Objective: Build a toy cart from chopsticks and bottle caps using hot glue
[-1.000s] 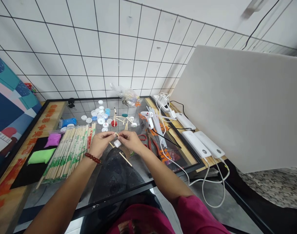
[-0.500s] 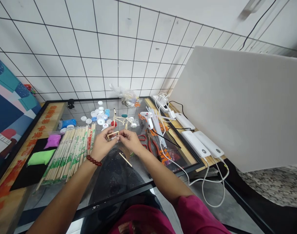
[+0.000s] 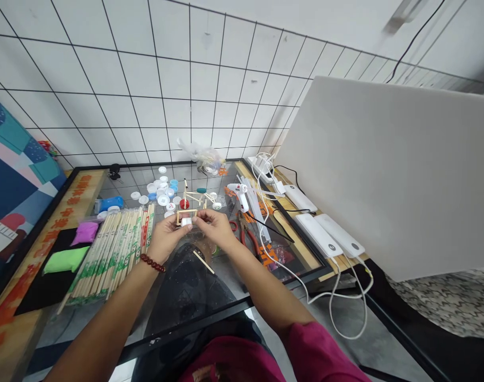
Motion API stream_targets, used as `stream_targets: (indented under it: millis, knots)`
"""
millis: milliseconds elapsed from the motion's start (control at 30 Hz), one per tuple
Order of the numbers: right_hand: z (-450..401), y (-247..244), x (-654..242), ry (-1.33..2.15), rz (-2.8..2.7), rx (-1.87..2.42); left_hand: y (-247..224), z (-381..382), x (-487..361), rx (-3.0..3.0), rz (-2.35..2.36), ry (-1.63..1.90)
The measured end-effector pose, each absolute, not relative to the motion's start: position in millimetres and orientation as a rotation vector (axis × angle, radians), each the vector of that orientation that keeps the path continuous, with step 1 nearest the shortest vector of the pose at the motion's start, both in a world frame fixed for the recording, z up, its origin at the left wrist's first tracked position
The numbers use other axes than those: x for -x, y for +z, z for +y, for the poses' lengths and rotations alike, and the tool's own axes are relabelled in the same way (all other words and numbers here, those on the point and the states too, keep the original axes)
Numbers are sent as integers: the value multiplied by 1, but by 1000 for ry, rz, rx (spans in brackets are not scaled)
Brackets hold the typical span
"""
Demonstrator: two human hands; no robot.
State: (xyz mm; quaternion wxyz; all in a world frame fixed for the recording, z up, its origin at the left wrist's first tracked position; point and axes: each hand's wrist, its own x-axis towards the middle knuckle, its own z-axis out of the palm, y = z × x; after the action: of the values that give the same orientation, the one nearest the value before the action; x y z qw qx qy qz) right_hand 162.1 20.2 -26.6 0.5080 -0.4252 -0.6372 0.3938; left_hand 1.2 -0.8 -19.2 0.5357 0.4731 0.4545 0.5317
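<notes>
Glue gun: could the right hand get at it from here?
Probably yes: the glue gun lies ahead and to the right of the right hand, with nothing tall seen between them, though that hand is occupied at the stick frame.

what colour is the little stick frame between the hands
Pale tan, like bare wood; the stick frame shows best in the head view.

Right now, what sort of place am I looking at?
Probably a craft workspace, at home or in a studio; I can't tell which. A glue gun and plastic-wrapped chopsticks are on the glass-topped table, with a small stick frame held above it.
</notes>
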Motion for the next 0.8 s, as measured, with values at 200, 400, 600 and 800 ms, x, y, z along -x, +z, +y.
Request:
stream_targets:
  millis: [200,400,600,800]
  knots:
    - [18,-10,-175,591,-1707,975,-27,2,0,-1219,1145,1231]
    - [17,-11,-177,464,-1930,1104,-33,2,-1,-1305,1197,1194]
    - [20,-12,-177,507,-1857,1061,-28,-1,-6,-1204,1166,1172]
    - [21,-12,-177,609,-1713,958,-17,-6,-10,-1046,1123,1179]
